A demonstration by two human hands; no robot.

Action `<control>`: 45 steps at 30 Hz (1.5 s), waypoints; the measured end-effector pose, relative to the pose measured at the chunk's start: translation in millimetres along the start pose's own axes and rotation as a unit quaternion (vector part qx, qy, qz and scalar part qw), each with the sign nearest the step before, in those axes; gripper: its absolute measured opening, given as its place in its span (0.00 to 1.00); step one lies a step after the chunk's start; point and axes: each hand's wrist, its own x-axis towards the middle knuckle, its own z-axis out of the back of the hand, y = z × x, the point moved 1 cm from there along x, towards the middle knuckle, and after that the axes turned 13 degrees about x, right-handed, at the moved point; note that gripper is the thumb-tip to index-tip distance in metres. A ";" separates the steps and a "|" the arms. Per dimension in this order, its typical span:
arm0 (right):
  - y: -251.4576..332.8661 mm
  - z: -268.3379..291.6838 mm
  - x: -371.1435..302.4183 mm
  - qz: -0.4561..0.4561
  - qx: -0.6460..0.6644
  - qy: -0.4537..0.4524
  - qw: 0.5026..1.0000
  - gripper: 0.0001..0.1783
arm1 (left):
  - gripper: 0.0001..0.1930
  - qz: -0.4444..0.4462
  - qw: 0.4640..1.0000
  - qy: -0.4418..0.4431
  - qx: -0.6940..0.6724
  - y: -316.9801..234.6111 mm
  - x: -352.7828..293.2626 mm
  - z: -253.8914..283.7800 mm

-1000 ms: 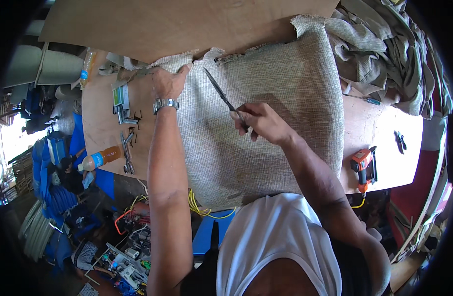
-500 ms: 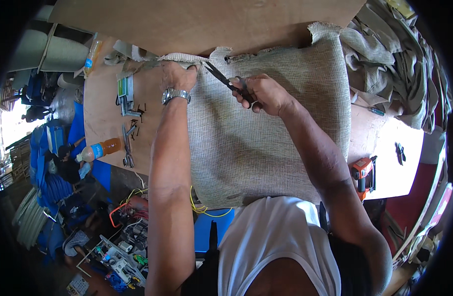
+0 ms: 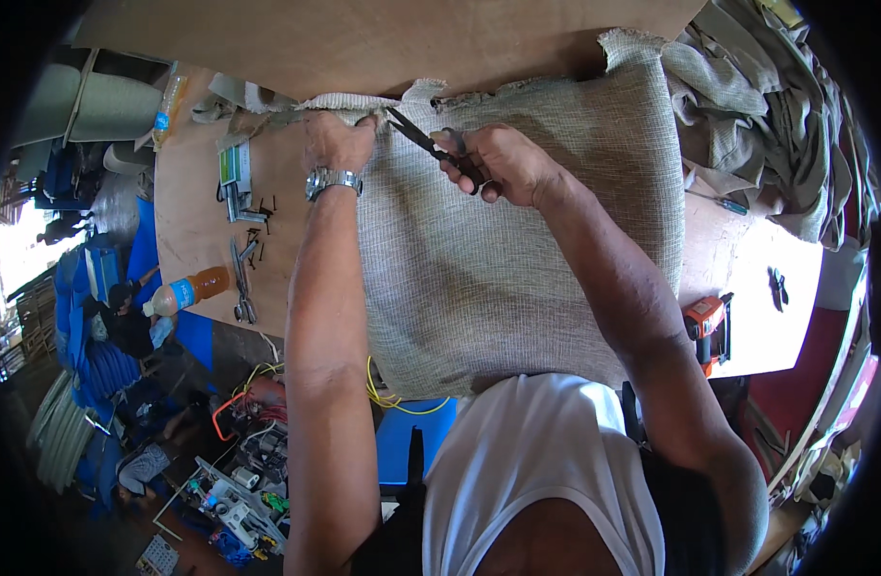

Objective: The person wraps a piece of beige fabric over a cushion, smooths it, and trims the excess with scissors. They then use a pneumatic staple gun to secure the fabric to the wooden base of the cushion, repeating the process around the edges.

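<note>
A cushion-like piece covered in woven grey-beige fabric (image 3: 517,259) lies in front of me, its far edge rough and frayed. My left hand (image 3: 338,142), with a metal watch at the wrist, grips the fabric at the far left corner, thumb pressed against the edge. In my right hand (image 3: 503,163) is a pair of dark scissors (image 3: 416,136), fingers in the handles. The blades stand slightly apart and point to the far left, their tips close to the fabric edge beside my left thumb.
On the table (image 3: 186,230) at left lie another pair of scissors (image 3: 242,283), several dark screws (image 3: 258,230) and a bottle of amber liquid (image 3: 195,290). At right are an orange-black nail gun (image 3: 709,331), pliers (image 3: 778,290), a screwdriver (image 3: 728,204) and heaped fabric (image 3: 748,106).
The whole view has shifted slightly. Both hands keep their holds, and the scissors stay near the same spot at the fabric's edge.
</note>
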 end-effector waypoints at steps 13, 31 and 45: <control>-21.9 -9.9 31.3 0.050 0.031 0.014 0.998 0.18 | 0.35 -0.011 1.000 -0.016 0.005 -3.7 -2.9 4.6; -62.5 92.1 -223.2 0.228 -0.094 -0.222 0.943 0.11 | 0.48 -0.079 0.986 -0.070 -0.126 22.1 11.7 -14.4; -176.4 248.8 -246.8 0.226 -0.529 -0.483 0.660 0.11 | 0.74 0.010 0.999 -0.016 -0.035 -15.7 -26.6 9.5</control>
